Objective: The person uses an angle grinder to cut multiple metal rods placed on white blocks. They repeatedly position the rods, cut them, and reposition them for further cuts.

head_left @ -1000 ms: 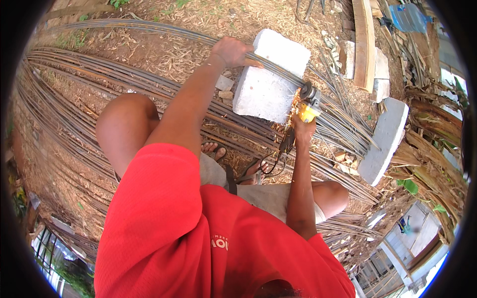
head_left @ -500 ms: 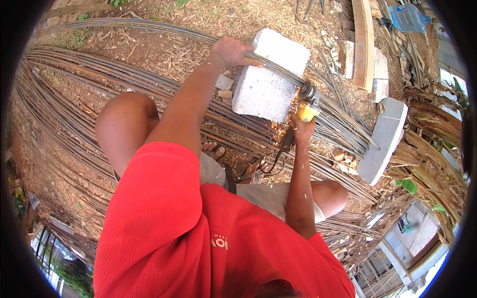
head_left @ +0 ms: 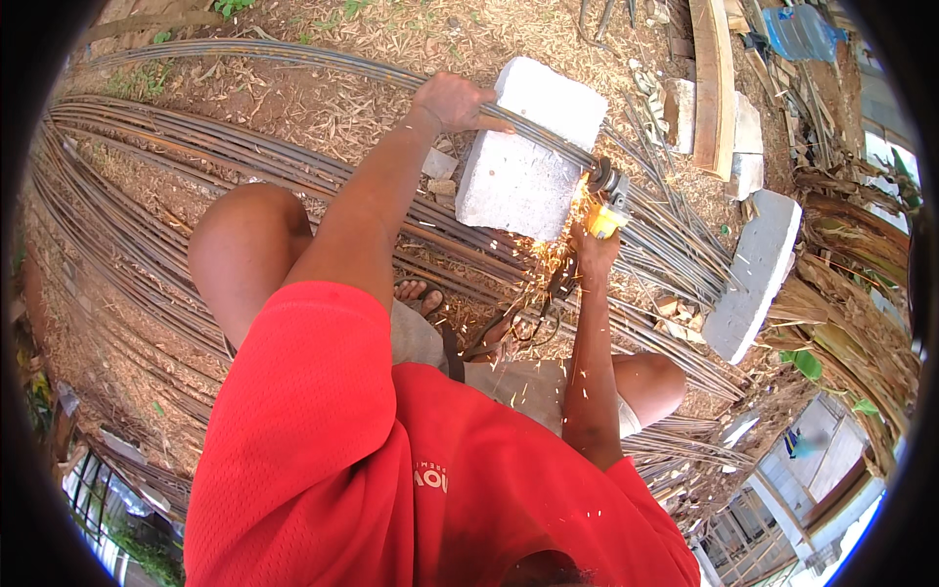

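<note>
My left hand [head_left: 455, 102] is closed around a bundle of long steel rebars [head_left: 543, 134] lying across a pale concrete block [head_left: 518, 181]. In my right hand [head_left: 595, 252] is a yellow and black angle grinder [head_left: 608, 217], gripped by its body. Its disc meets the rebars just past the block's right edge. Orange sparks [head_left: 558, 249] spray from that contact down toward my feet. The exact cut is hidden behind the grinder head. A dark cord hangs below my right hand.
More rebars [head_left: 293, 152] run along the ground under and beside my legs. At the right a grey concrete slab [head_left: 753, 279] stands near their ends. Wooden planks [head_left: 714, 88] and a clear blue plastic bottle [head_left: 804, 35] lie at the far right. My sandalled foot [head_left: 421, 296] is close to the sparks.
The spark spray has grown brighter and wider, reaching farther down past my feet and lap. Both hands keep nearly the same places on the rebars and the angle grinder.
</note>
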